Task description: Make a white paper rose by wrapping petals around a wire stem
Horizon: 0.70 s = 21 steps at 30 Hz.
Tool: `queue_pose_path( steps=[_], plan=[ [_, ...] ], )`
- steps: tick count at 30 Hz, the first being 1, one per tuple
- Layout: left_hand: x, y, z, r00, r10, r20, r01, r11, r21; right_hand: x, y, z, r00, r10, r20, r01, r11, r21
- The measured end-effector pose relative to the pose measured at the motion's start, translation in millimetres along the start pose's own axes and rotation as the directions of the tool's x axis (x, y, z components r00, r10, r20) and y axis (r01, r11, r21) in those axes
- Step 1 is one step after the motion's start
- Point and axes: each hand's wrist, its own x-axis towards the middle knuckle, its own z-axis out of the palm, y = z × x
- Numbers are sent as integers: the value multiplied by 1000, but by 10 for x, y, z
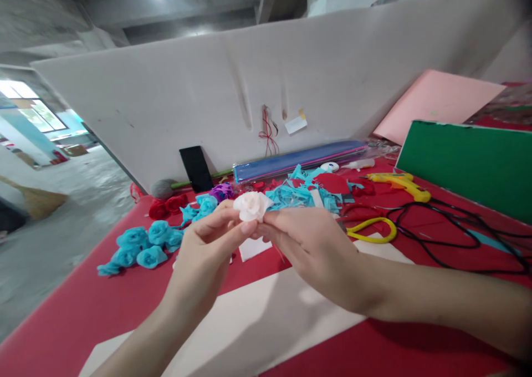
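A small white paper rose (251, 205) is pinched between both my hands above the table. My left hand (210, 244) has its thumb and fingers closed on the flower's left side and base. From the right, the fingertips of my right hand (318, 246) press at its lower right edge. Below them lies a long strip of pale paper (266, 321), with a small white paper piece (254, 248) just behind it. Several finished blue paper roses (152, 256) sit left of my left hand. The flower's underside is hidden by my fingers.
Blue paper scraps (291, 195) are heaped behind my hands. Yellow-handled scissors (374, 230), a yellow glue gun (401, 184) and its black cable (440, 246) lie to the right. A green board (465, 161) stands there. A dark phone (197, 169) leans against the white panel (166, 100).
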Motion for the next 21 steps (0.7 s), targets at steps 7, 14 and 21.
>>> queue_pose_path(
  steps=[7,14,21],
  plan=[
    [-2,36,-66,994,-11,109,16,999,-47,-15,-71,-84,996,15,85,-21,997,70],
    [20,56,-60,972,22,235,2,995,-102,-25,-84,-84,992,5,128,-17,996,91],
    [-12,79,-32,966,27,257,4,993,-119,-32,-73,-73,993,-9,116,-9,988,151]
  ],
)
